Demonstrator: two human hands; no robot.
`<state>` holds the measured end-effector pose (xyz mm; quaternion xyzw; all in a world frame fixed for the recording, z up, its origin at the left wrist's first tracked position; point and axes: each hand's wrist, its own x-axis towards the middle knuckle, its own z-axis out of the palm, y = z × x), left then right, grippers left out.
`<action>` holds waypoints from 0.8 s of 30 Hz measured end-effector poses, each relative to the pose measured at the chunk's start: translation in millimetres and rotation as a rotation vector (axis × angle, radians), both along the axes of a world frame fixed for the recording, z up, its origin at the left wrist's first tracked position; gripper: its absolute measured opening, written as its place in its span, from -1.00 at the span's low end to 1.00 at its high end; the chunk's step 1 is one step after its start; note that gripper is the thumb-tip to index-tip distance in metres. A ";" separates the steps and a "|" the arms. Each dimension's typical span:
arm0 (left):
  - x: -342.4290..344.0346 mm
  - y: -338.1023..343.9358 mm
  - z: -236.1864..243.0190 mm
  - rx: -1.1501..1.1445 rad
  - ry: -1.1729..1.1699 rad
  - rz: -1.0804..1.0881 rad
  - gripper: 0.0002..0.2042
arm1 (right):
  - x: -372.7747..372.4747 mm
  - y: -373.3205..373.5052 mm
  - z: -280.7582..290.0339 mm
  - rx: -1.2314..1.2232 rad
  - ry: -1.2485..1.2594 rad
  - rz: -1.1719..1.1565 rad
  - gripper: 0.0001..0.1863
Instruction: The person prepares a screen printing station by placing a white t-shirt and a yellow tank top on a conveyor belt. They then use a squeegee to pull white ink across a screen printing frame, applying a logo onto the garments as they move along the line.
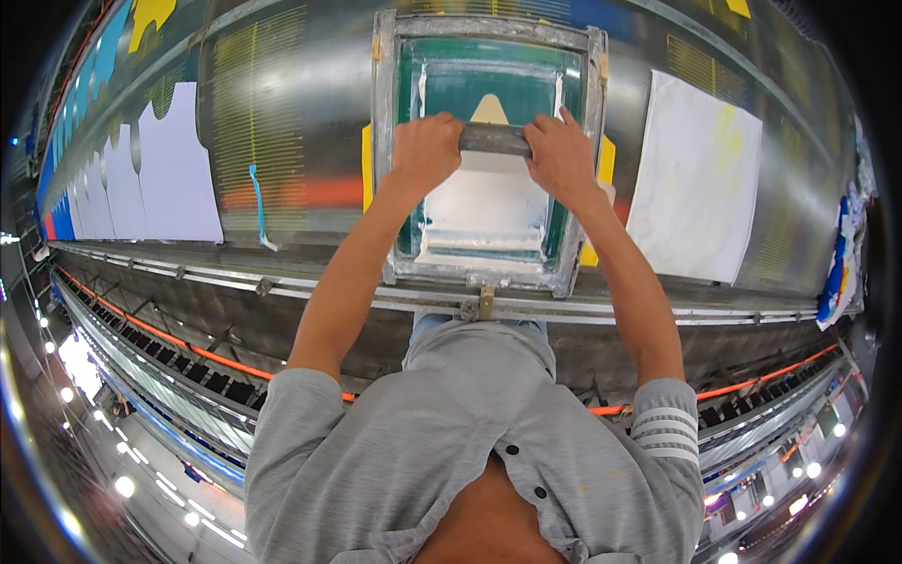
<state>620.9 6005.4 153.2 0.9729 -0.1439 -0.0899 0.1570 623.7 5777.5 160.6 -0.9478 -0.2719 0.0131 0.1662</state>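
My left hand [427, 150] and my right hand [561, 160] are closed around the two ends of a squeegee [495, 140]. It lies crosswise inside a screen printing frame [383, 103] with a worn grey rim. Green mesh [451, 54] shows along the inner edges. White ink [484, 211] covers the screen on the near side of the squeegee, and beyond it a pale tapered shape [489, 110] shows. The squeegee's lower edge cannot be made out. Yellow fabric [367, 174] sticks out from under both sides of the frame.
White cut fabric pieces [178, 174] lie in a row at left, near a thin blue strip [257, 207]. At right are a white sheet [695, 179] and a stained, bunched cloth [836, 263]. A metal rail [658, 313] borders the table's near edge.
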 end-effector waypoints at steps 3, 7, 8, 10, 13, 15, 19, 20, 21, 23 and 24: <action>-48.7 -0.6 3.7 -0.049 -0.024 0.012 -0.72 | -48.2 0.9 2.5 -0.029 0.089 -0.007 -0.74; -111.9 -3.3 5.2 -0.095 -0.092 0.005 -0.87 | -109.6 0.2 2.7 0.019 0.091 -0.013 -0.87; -128.1 -3.9 6.5 -0.110 -0.099 0.009 -0.85 | -126.9 0.3 2.6 0.033 0.089 -0.017 -0.88; -156.8 -6.3 10.2 -0.141 -0.125 0.021 -0.82 | -153.4 0.1 4.0 0.053 0.080 -0.022 -0.89; -179.1 -6.1 11.0 -0.112 -0.072 0.026 -0.75 | -180.0 1.9 3.9 0.062 0.067 -0.043 -0.89; -180.5 -9.7 17.7 -0.013 -0.058 -0.006 -0.74 | -177.9 1.8 8.3 0.002 0.113 -0.044 -0.83; -177.4 -33.1 30.2 0.150 -0.314 -0.128 -0.78 | -175.0 -4.8 22.5 0.206 0.152 -0.038 -0.53; -178.9 -40.1 29.8 0.154 -0.420 -0.149 -0.79 | -170.6 -10.3 26.8 0.252 0.158 -0.087 -0.49; -187.9 -40.5 20.7 0.071 -0.364 -0.127 -0.78 | -161.5 -20.6 30.8 0.302 0.162 -0.131 -0.44; -209.4 -37.7 -7.2 -0.100 -0.249 -0.080 -0.77 | -140.4 -45.5 24.9 0.372 0.087 -0.286 -0.41; -199.9 -38.0 -1.7 -0.074 -0.064 -0.070 -0.76 | -128.5 -60.5 13.5 0.389 0.006 -0.404 -0.42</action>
